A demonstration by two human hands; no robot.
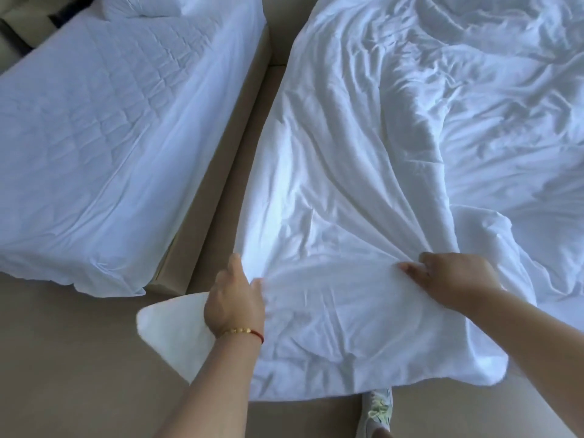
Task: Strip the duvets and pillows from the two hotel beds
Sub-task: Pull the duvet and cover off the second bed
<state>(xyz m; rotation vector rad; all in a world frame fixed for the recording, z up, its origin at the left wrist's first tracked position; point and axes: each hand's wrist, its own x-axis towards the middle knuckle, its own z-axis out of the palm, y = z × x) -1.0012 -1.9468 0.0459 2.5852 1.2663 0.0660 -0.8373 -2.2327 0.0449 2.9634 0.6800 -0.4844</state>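
A crumpled white duvet (pixel 363 159) covers the right bed and hangs over its foot end down to the floor. My left hand (pixel 234 298) grips the duvet's near left edge, fingers curled into the cloth. My right hand (pixel 455 279) pinches a bunched fold of the same duvet further right. The left bed (pixel 104 121) shows only a flat white quilted sheet, with white pillows (pixel 148 4) piled at its far end.
A beige floor aisle (pixel 221 184) runs between the two beds. The left bed's beige base (pixel 202 200) borders it. A white cloth corner (pixel 173 330) lies on the floor under my left wrist. My light shoe (pixel 377 412) stands below the duvet's hem.
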